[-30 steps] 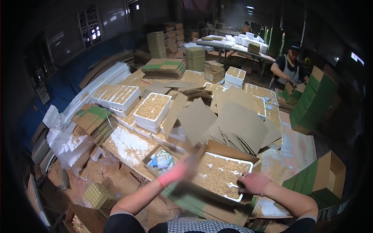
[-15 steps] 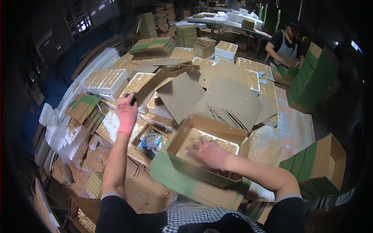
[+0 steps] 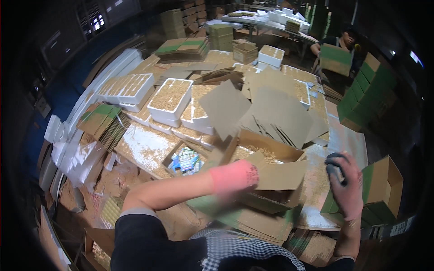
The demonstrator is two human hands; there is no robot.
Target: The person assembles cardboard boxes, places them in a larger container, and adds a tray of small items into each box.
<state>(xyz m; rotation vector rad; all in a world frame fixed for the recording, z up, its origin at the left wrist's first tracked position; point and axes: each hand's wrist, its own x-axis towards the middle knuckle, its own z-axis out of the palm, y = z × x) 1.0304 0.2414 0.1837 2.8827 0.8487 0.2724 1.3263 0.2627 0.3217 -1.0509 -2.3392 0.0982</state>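
From where I stand, the worker's pink-gloved left hand (image 3: 236, 177) is at the bent brown cardboard flap (image 3: 284, 175) of an open rectangular cardboard box (image 3: 271, 143) on the work table's near side, its blurred fingers too hidden to tell their grip. The right hand (image 3: 345, 183), in a pink glove with dark-coated fingers, hangs loosely curled, unclosed, right of the box.

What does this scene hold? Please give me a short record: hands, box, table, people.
Left hand: pink-gloved, blurred, at a cardboard panel over the open carton; grip unclear
Right hand: raised, loosely curled, right of the carton
Carton contents: pale shavings, partly visible
Table: white foam trays of shavings, boxed small packets
Other person: upper right, with green-and-brown carton
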